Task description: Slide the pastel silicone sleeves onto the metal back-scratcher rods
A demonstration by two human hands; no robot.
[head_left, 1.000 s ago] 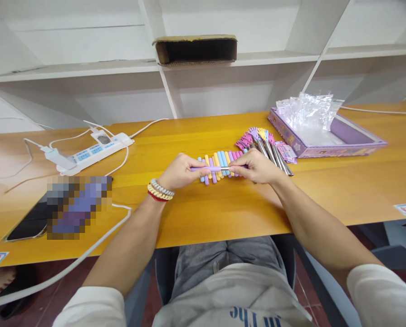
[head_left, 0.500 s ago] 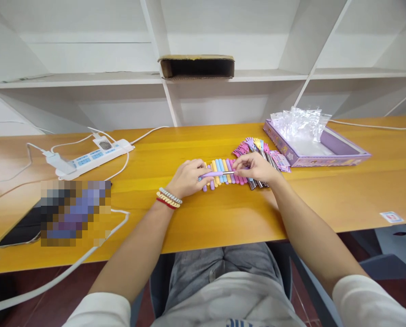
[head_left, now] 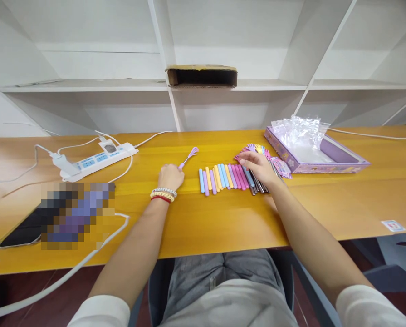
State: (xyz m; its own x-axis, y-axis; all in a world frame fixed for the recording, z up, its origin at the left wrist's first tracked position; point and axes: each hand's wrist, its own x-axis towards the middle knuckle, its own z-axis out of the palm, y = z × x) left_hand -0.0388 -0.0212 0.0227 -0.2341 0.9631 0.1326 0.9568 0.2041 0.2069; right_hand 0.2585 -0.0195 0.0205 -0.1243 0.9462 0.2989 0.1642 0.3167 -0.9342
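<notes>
My left hand (head_left: 170, 177) is closed around the handle of a purple back scratcher (head_left: 190, 154), its claw-shaped head pointing up and right, left of the row. My right hand (head_left: 258, 167) has its fingers apart over several back scratcher heads on metal rods (head_left: 258, 187); its palm hides part of them. Between the hands lies a side-by-side row of blue, purple, yellow and pink handle tubes (head_left: 237, 177). Small pink printed cards (head_left: 281, 168) lie just right of the rods.
A purple box tray (head_left: 335, 168) holding clear plastic bags (head_left: 303, 131) stands at the right. At the left are a white power strip (head_left: 99, 160) with cables and a dark phone (head_left: 22, 227). An open cardboard box (head_left: 203, 68) sits on the white shelf behind the wooden table (head_left: 223, 227).
My left hand has moved left from the row, carrying the purple back scratcher, whose claw head now shows. My right hand has let go of its rod and shifted slightly right over the pile.
</notes>
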